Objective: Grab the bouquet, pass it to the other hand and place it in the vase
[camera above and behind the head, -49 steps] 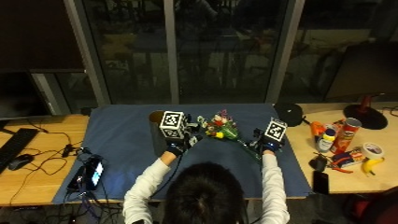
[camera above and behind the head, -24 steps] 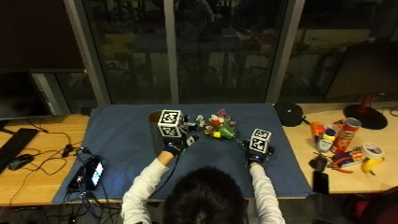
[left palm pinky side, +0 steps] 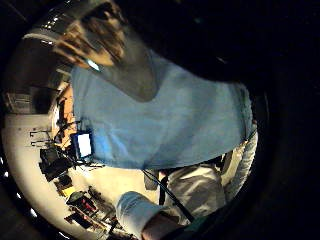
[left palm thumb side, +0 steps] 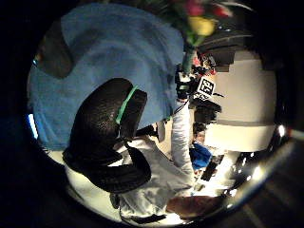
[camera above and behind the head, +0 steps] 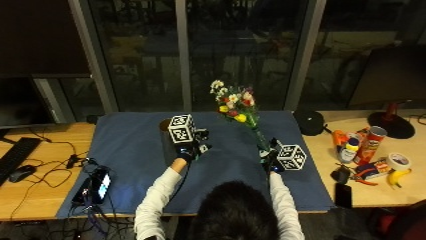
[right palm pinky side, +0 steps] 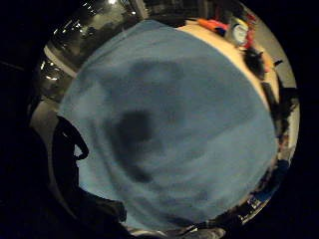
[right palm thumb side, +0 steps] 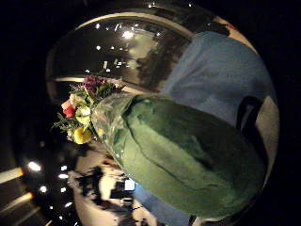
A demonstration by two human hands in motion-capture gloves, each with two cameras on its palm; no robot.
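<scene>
Bouquet (camera above and behind the head: 241, 116) is up off the tabletop (camera above and behind the head: 133, 150), stem gripped in the right hand (camera above and behind the head: 271, 161), blooms tilting toward the left hand (camera above and behind the head: 186, 151), whose fingers hang loosely curled and empty beside the vase (camera above and behind the head: 166, 142).

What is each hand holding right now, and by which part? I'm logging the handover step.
The right hand holds the bouquet upright by the lower stem end. The left hand holds nothing.

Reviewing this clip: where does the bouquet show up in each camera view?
Outside view: bouquet upright above the blue cloth, in the right hand.
Right thumb side: fills the view, green wrap and flowers.
Left thumb side: blooms at the edge.
Both little finger sides: not in view.
Shared landmark: the blue cloth.
</scene>
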